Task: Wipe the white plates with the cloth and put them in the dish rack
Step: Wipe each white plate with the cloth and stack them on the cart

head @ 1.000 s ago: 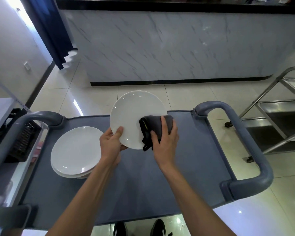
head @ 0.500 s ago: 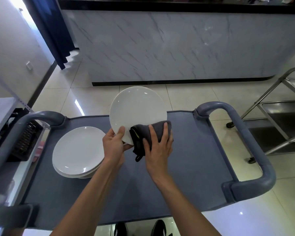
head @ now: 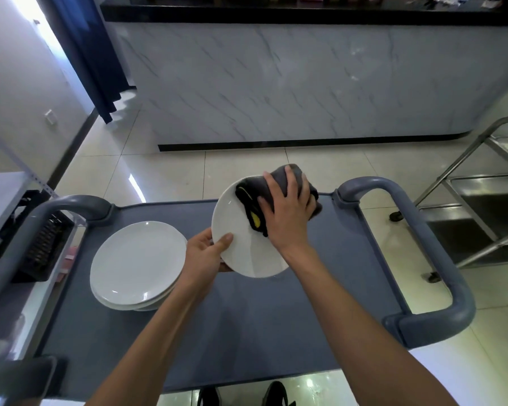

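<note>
the grey cart [head: 276,332] was the reference surface. a stack of white plates [head: 135,262] lay on its left part. one white plate [head: 241,253] was held tilted above the cart centre. the left hand [head: 203,256] pinched its left rim. the right hand [head: 288,212], fingers spread, pressed the dark cloth [head: 252,206] on the plate's upper right.

Commercial kitchen or restaurant service area. Indicators: a long counter [head: 305,83] with a marble-pattern front and black top; a glossy tiled floor [head: 320,168]; a grey service cart [head: 247,332] with moulded handles at both ends, carrying a stack of white plates [head: 135,262]; a stainless steel trolley [head: 481,200] on castors at right; a black dish rack [head: 41,244] on a shelf at left; a blue curtain [head: 91,54] at a doorway.
</note>
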{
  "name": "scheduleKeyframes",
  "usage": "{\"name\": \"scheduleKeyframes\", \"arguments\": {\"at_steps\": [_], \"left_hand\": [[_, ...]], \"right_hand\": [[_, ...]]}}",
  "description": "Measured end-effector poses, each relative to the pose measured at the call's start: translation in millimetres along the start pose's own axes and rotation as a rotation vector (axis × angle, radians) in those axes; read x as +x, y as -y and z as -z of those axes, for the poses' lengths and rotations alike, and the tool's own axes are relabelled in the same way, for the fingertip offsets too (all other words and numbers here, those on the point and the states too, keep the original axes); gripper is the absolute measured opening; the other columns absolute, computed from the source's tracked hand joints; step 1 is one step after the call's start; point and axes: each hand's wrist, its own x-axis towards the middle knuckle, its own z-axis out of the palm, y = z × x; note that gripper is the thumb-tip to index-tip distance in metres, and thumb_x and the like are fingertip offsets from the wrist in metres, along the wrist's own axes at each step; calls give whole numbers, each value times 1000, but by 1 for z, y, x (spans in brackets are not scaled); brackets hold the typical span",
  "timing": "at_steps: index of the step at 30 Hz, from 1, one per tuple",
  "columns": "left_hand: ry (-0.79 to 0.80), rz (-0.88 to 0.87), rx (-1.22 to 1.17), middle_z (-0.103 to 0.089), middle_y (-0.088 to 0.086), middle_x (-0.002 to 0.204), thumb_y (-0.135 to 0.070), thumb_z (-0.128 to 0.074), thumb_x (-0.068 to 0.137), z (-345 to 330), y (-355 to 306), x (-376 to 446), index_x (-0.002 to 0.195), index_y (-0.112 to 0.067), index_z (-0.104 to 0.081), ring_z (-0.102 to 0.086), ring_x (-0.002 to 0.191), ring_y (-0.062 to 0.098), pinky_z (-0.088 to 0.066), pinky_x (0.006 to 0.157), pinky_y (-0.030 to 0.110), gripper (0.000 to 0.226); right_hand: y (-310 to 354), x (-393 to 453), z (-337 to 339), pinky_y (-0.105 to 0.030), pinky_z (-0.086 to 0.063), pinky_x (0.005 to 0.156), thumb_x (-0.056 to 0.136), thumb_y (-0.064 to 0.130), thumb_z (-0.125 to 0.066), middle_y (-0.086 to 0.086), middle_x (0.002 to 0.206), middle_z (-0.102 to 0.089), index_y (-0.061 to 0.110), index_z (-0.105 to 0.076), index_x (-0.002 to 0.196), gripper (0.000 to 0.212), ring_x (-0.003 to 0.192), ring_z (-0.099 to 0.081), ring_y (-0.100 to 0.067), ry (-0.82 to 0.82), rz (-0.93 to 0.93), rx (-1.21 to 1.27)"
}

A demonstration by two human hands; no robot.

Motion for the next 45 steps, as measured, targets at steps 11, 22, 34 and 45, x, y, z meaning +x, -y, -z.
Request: {"name": "scheduleKeyframes", "arguments": {"at_steps": [11, 22, 34, 45], "left_hand": [[-41, -39, -12, -78, 10, 96, -8, -67, 93, 8, 6, 1, 105, -14, -75, -75, 84, 27, -59, 61, 38, 16], [-228, -25, -263, -78, 3, 87, -4, -64, 94, 8, 1, 11, 97, -10, -72, -74, 79, 19, -60, 61, 35, 11], [-125, -58, -128, -78, 3, 88, -6, -65, 94, 25, -11, 16, 101, -12, -72, -74, 75, 19, -59, 56, 34, 12], [-15, -80, 27, -78, 7, 92, -10, -67, 93, 31, -14, 10, 107, -14, -74, -75, 78, 24, -59, 56, 33, 16]], "right_hand": [[8, -10, -7, -65, -21, 113, 101, 47, -52, -4, 165, -24, 37, -45, 148, 49, 151, -12, -35, 26, 156, 28], [-5, -72, -24, -42, -33, 117, 100, 34, -58, -1, 166, -9, 33, -26, 157, 65, 143, -26, -30, 69, -170, 419], [-3, -73, -12, -31, -32, 118, 100, 30, -60, 9, 162, -18, 38, -25, 156, 67, 147, -24, -11, -7, -254, 692], [-22, -14, 23, -44, -28, 118, 102, 53, -43, 4, 165, -13, 37, -21, 157, 62, 145, -22, -26, 148, 49, 383]]}}
